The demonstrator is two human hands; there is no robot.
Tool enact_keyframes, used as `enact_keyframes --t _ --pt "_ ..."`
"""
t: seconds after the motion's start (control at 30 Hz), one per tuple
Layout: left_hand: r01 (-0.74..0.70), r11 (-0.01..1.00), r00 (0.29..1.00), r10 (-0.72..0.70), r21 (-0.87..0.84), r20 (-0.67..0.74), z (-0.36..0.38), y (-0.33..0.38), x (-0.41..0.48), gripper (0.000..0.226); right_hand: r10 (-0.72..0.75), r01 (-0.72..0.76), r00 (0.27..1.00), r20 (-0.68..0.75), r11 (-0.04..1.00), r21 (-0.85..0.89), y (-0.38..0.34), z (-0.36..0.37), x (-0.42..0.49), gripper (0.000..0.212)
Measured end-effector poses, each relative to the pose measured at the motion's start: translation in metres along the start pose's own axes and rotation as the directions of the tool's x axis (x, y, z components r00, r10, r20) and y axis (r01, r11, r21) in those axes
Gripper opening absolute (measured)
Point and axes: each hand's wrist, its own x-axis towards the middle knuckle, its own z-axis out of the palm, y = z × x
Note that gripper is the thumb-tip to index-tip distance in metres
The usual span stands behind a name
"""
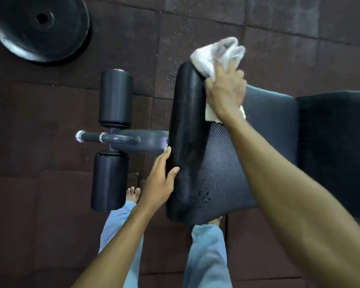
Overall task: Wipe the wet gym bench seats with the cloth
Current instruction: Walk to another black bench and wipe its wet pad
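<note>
The cloth [216,53] is a smear at its far end, its folds lost to blur. The right-hand grip [227,94] covers its middle, fingertips buried in the fabric. The forearm [289,194] blocks a strip of the bench seat [222,163]. The backrest [337,142] runs off the right edge and the weight plate [40,28] off the top. One foot [215,221] barely peeks from under the seat, and the trouser legs [206,256] leave at the bottom.

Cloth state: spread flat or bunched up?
Bunched. The white cloth is crumpled under the right hand at the far end of the seat pad, loose folds bulging past the fingers, one corner showing by the wrist.
</note>
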Motion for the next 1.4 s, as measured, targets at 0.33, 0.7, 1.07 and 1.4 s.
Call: enact_keyframes --t 0.33,0.7,1.07,1.4 --pt "0.200 0.954 0.898 -0.269 -0.222 -0.348 0.051 -0.008 -0.061 0.040 -0.681 0.682 0.726 0.091 0.731 0.032 0.101 -0.008 -0.052 0.061" --pt "0.157 0.869 0.728 -0.422 -0.469 -0.540 0.093 -0.012 -0.105 0.035 -0.857 0.865 0.498 0.133 0.501 -0.012 0.029 0.003 -0.143 0.049" --pt "0.109 0.865 0.681 -0.424 -0.490 -0.597 0.104 -0.019 -0.107 0.034 -0.599 0.601 0.799 0.058 0.792 -0.110 -0.001 0.002 -0.099 0.047" --pt "0.100 0.828 0.503 -0.521 -0.552 -0.690 0.130 -0.002 -0.110 0.037 -0.896 0.909 0.416 0.155 0.411 -0.065 0.073 -0.013 -0.071 0.053"
